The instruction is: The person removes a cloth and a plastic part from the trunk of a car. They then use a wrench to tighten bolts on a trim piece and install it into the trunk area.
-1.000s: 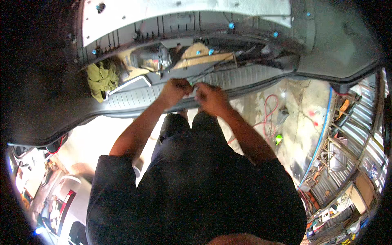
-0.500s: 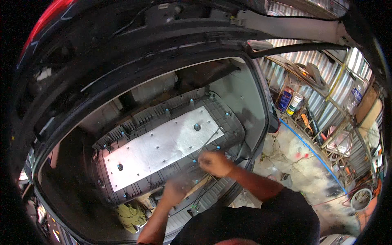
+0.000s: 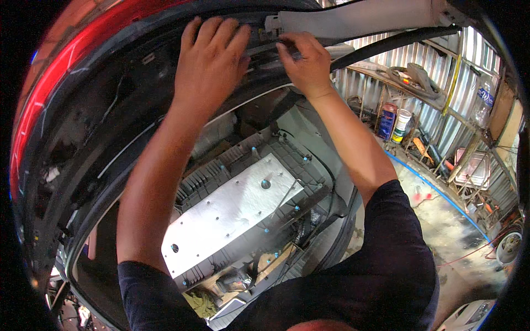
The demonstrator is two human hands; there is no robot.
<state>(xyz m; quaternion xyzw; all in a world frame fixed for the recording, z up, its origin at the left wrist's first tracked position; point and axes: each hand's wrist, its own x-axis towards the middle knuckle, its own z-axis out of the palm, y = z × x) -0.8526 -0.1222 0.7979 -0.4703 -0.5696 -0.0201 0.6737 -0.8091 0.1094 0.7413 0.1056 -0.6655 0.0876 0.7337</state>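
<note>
Both my arms reach up to the dark inner side of a raised car tailgate point(image 3: 138, 99). My left hand point(image 3: 212, 58) lies against it, back toward me, fingers stretched and slightly apart. To its right, my right hand point(image 3: 307, 62) has its thumb and forefinger curled close together, just below the end of a pale grey trim strip point(image 3: 359, 21). What lies between those fingertips, if anything, is too dark to make out. Below my arms, a dark plastic trim panel point(image 3: 281, 146) rests across the boot opening, with a silvery-white pad point(image 3: 232, 212) and several blue clips.
A green cloth point(image 3: 200, 304) lies at the boot's near edge. A black strut point(image 3: 392, 48) runs to the tailgate's right side. Outside at right are a blue hose point(image 3: 441, 190), a white tub point(image 3: 402, 124), a blue container point(image 3: 387, 120) and a corrugated metal wall point(image 3: 364, 88).
Both hands have risen from the near edge of the trim panel to the tailgate above. The view has shifted, showing more of the red outer edge at left.
</note>
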